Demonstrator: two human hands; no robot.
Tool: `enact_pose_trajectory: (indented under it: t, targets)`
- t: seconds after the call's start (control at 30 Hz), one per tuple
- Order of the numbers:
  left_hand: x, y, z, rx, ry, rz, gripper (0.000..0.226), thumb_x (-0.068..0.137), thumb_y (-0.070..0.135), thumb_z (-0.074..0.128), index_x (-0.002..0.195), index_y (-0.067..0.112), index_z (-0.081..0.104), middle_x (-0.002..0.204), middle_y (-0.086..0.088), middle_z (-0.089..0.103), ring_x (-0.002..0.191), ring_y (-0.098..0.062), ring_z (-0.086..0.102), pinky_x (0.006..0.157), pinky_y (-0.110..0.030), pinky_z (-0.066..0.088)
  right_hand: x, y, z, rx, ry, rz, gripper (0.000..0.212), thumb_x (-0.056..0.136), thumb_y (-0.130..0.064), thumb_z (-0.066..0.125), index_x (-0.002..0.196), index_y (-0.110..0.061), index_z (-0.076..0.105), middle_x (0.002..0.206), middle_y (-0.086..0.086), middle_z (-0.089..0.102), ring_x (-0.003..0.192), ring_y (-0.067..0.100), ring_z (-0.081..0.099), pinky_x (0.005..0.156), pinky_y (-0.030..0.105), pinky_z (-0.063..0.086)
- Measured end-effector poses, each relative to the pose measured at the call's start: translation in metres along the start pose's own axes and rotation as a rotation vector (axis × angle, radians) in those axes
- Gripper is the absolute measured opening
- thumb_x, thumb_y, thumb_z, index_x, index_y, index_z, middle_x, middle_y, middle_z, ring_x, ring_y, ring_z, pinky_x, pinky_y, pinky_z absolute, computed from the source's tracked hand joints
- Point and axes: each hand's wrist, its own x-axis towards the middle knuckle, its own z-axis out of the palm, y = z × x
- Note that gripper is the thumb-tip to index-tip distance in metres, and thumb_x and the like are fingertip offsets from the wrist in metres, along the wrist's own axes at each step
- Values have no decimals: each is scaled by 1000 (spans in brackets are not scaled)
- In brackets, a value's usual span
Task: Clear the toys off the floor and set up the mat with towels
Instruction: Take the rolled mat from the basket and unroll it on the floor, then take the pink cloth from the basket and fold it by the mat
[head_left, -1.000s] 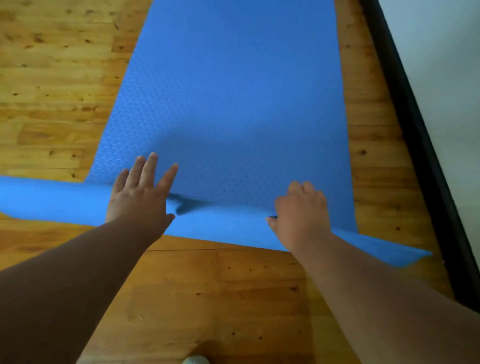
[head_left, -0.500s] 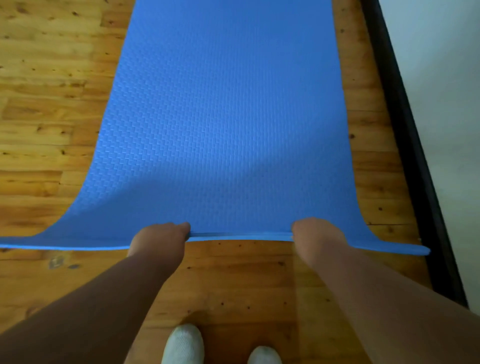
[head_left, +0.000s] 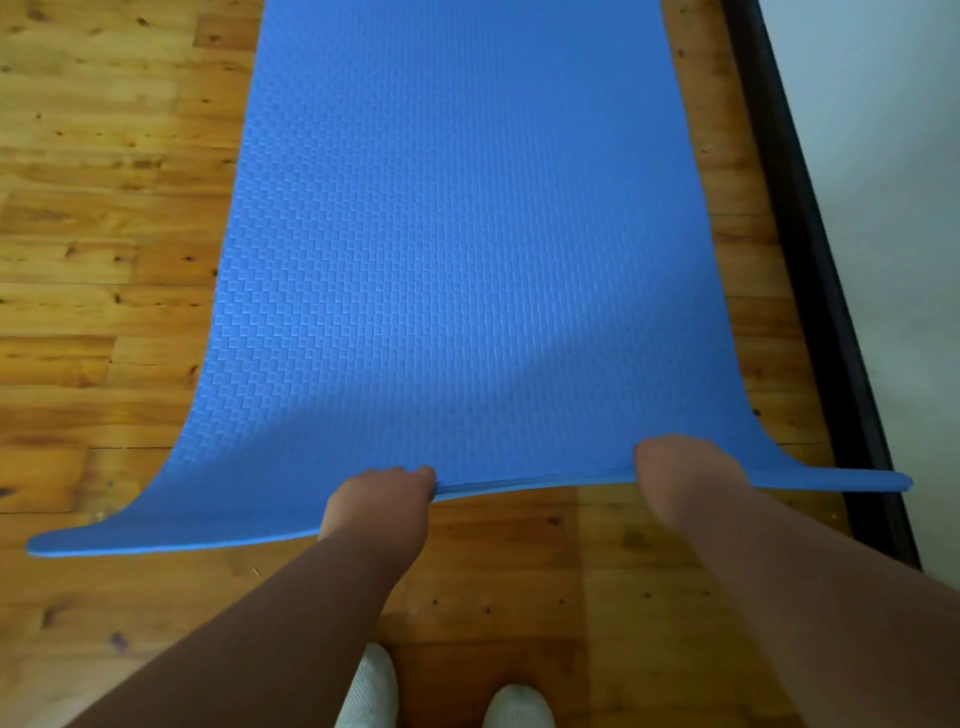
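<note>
A blue textured mat lies unrolled along the wooden floor and runs away from me. Its near edge is lifted off the floor. My left hand is shut on that edge left of centre, fingers curled over it. My right hand grips the same edge further right. The near corners flare out to both sides. No toys or towels are in view.
A dark baseboard and a pale wall run along the right, close to the mat's right side. Bare wooden floor stretches to the left. My two white-socked feet stand just behind the mat's near edge.
The last curl of the mat has been rolled out flat. Both hands went from pressing on the roll to gripping the near edge, and the edge has been drawn toward me.
</note>
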Motion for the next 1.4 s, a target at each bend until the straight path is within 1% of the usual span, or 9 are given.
enact_pose_trajectory:
  t: [0.13, 0.27, 0.37, 0.57, 0.67, 0.8, 1.1, 1.2, 1.4]
  targets:
    - [6, -1, -7, -11, -10, -17, 15, 96, 23, 39, 104, 29, 51, 82, 4, 52, 78, -21, 50, 56, -32, 31, -1, 1, 3, 16, -17, 3, 32, 89, -4, 40, 114, -16, 57, 113, 4, 58, 96, 22, 55, 83, 33, 48]
    - [-6, -9, -26, 23, -56, 23, 41, 95, 42, 46, 134, 36, 38, 121, 2, 55, 114, -23, 49, 90, -39, 40, -21, -14, -7, 41, 15, -34, 45, 89, -5, 43, 133, -11, 46, 132, 9, 53, 119, 26, 51, 96, 36, 44]
    - [-38, -21, -78, -8, 56, 35, 57, 89, 54, 48, 141, 38, 31, 135, 4, 47, 124, -22, 43, 98, -42, 37, -70, -44, -49, 227, 163, -166, 54, 94, -13, 44, 145, -10, 30, 144, 8, 42, 130, 26, 41, 104, 36, 37]
    - [-117, -9, -277, -234, 329, -15, 49, 87, 43, 57, 133, 30, 47, 131, -5, 52, 121, -31, 48, 98, -46, 42, -206, -77, -206, 453, 654, -279, 44, 92, -27, 49, 134, -13, 45, 127, 7, 52, 115, 28, 48, 93, 39, 38]
    - [-180, -26, -381, -375, 491, -46, 42, 87, 36, 60, 127, 27, 53, 124, -7, 57, 116, -32, 50, 96, -44, 43, -283, -89, -296, 588, 808, -292, 42, 89, -27, 55, 128, -11, 52, 123, 11, 57, 113, 32, 52, 90, 44, 42]
    - [-248, -78, -480, -552, 721, -31, 36, 88, 32, 59, 122, 24, 56, 115, -3, 62, 108, -27, 55, 90, -41, 46, -356, -124, -395, 798, 878, -293, 40, 89, -26, 58, 126, -12, 54, 122, 10, 59, 114, 30, 53, 93, 45, 44]
    - [-364, -319, -650, -660, 929, 23, 32, 89, 33, 58, 120, 28, 56, 110, 3, 61, 98, -22, 59, 82, -41, 51, -492, -311, -610, 1059, 977, -342, 34, 87, -24, 60, 120, -16, 56, 120, 4, 58, 107, 23, 58, 88, 35, 47]
    - [-376, -412, -717, -701, 974, 2, 28, 91, 38, 55, 119, 32, 54, 107, 10, 58, 87, -13, 59, 66, -31, 49, -517, -383, -689, 1097, 1043, -394, 30, 88, -27, 59, 117, -21, 58, 118, -1, 59, 103, 19, 59, 85, 35, 49]
    - [-351, -495, -821, -945, 1021, 58, 18, 93, 40, 52, 111, 39, 52, 95, 18, 58, 66, 1, 60, 41, -18, 41, -515, -443, -805, 1176, 1088, -399, 29, 88, -33, 59, 116, -25, 57, 115, -5, 60, 97, 14, 57, 79, 29, 46]
